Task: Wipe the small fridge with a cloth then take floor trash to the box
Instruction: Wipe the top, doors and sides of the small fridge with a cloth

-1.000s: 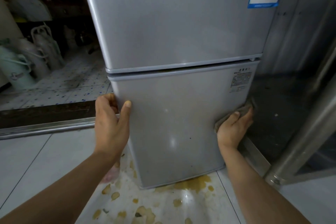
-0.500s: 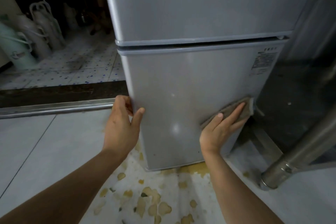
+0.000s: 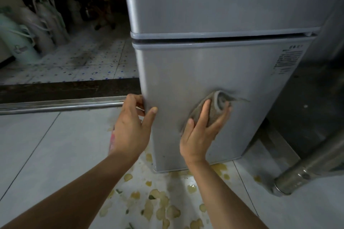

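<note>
The small silver fridge (image 3: 214, 65) stands upright in front of me, with two doors. My left hand (image 3: 130, 128) grips the left edge of the lower door, thumb on the front and fingers round the side. My right hand (image 3: 201, 132) presses a grey-brown cloth (image 3: 214, 106) flat against the middle of the lower door with straight, spread fingers. Yellowish peel scraps (image 3: 162, 208) lie scattered on the pale floor tiles at the fridge's foot. No box is in view.
A shiny metal pipe (image 3: 305, 169) slants down to the floor at the right, close to the fridge's corner. A metal door track (image 3: 61, 106) crosses the floor at the left. Beyond it stand pale plastic jugs (image 3: 20, 41) on patterned tiles.
My right hand has slid the cloth leftward from the lower door's right edge to its middle. My left hand kept its grip on the left edge. My view has dropped lower.
</note>
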